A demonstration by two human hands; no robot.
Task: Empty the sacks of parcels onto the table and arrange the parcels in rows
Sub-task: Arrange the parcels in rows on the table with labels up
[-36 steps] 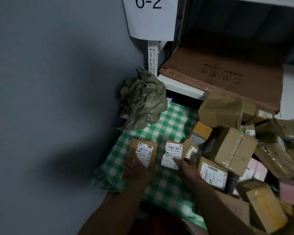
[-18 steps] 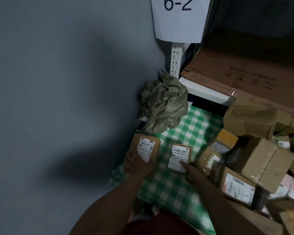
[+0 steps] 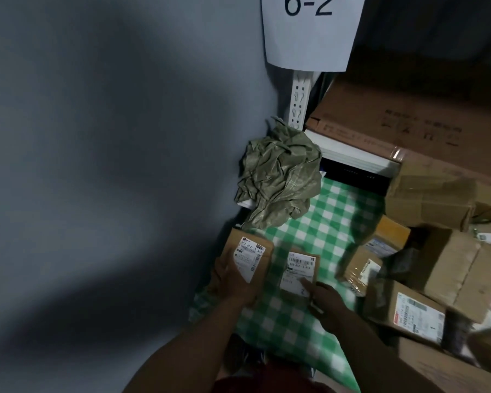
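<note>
Left hand point(image 3: 234, 282) grips the near edge of one small labelled parcel point(image 3: 248, 258) on the bench point(image 3: 323, 219) while my right hand point(image 3: 328, 300) presses straight fingers on its neighbour point(image 3: 299, 269); both look light, stiff cardboard, best held by their edges.

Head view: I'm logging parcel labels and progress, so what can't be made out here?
- Left parcel: the left hand covers its near part.
- Middle parcel: label print too small; right hand hides its near edge.
- Parcel pile: blurred, cut off by the right edge.
- Crumpled sack: contents hidden by folds.
</note>
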